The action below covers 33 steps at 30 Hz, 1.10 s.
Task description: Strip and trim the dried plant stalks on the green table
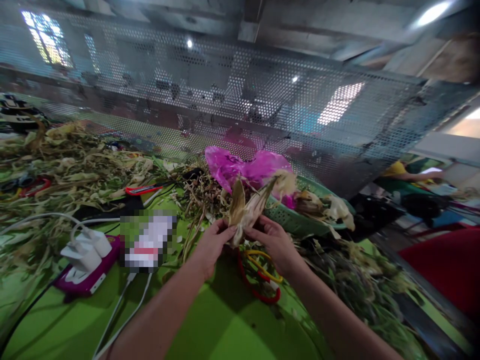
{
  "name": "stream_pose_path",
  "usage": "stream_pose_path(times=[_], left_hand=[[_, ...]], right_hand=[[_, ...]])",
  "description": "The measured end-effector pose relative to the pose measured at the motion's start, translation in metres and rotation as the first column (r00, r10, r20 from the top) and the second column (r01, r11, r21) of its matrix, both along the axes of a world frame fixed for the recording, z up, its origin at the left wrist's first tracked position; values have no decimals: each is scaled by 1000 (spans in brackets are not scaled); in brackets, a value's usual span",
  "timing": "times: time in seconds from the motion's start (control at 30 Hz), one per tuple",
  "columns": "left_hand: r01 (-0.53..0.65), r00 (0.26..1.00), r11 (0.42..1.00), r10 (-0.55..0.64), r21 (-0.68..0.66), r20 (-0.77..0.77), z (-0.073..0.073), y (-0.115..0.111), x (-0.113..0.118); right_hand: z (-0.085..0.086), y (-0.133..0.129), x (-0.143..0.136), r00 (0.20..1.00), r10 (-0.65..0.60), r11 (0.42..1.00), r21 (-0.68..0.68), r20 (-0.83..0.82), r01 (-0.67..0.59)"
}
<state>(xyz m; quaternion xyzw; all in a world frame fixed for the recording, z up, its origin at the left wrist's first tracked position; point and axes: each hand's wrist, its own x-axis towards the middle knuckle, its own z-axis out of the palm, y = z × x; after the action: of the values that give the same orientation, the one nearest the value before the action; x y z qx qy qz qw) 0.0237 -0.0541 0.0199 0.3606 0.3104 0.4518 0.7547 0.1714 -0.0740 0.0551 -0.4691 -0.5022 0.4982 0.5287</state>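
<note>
Both hands hold a dry, pale husk [247,215] with long papery leaves that spread apart at the top. Its base is pinched between thumb and fingers of my left hand [215,242] and my right hand [272,240]. Just below the hands, a pair of scissors with red and yellow handles [270,295] lies on the green table [210,320]; the blades are hidden. Behind the husk stands a green perforated basket [300,225] with more dry husks in it. A bright pink plastic bag [240,165] rests against the basket's left side.
Heaps of dried leaves [93,165] cover the left, with more at the right [360,285]. A purple power strip [84,280] with white chargers, a pixelated phone [148,245] on cables and a red utility knife [143,190] lie left. A perforated metal screen [210,95] closes off the back.
</note>
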Motion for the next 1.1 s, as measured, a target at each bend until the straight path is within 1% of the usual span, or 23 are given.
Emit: stream_pose_path(times=[0.13, 0.23, 0.3, 0.4, 0.57, 0.67, 0.8, 0.87, 0.93, 1.0, 1.1], left_hand=[[112, 993, 989, -114, 95, 17, 6, -3, -2], [143, 989, 980, -145, 137, 3, 8, -3, -2], [146, 989, 979, -149, 144, 8, 6, -2, -1], [142, 990, 972, -143, 185, -8, 0, 1, 0], [158, 981, 932, -111, 326, -158, -8, 2, 2], [181, 963, 905, -84, 384, -256, -7, 2, 0], [197, 926, 870, -14, 452, -377, -6, 0, -2], [185, 908, 865, 31, 467, -418, -6, -1, -2], [166, 901, 871, 57, 463, -429, -6, -3, -1], [152, 910, 883, 51, 444, -413, -6, -4, -1], [134, 921, 879, 59, 458, -384, -1, -5, -1]], right_hand=[[-4, 3, 2, 986, -147, 989, 9, -80, 148], [-5, 4, 7, 972, -192, 981, -30, -136, 190], [-3, 3, 9, 974, -171, 985, -58, -150, 164], [-1, 2, 9, 986, -82, 993, -91, -142, 69], [-2, 0, 8, 989, 16, 986, -160, -150, -40], [-6, 1, 9, 994, 11, 989, -149, -113, -27], [-6, 0, 9, 999, -13, 998, -69, -31, 11], [-4, -2, 7, 1000, -24, 999, -25, 9, 25], [-1, -5, 5, 998, -42, 999, 15, 56, 41], [0, -8, 3, 996, -46, 998, 46, 81, 42], [-3, -9, 2, 998, -45, 998, 50, 38, 43]])
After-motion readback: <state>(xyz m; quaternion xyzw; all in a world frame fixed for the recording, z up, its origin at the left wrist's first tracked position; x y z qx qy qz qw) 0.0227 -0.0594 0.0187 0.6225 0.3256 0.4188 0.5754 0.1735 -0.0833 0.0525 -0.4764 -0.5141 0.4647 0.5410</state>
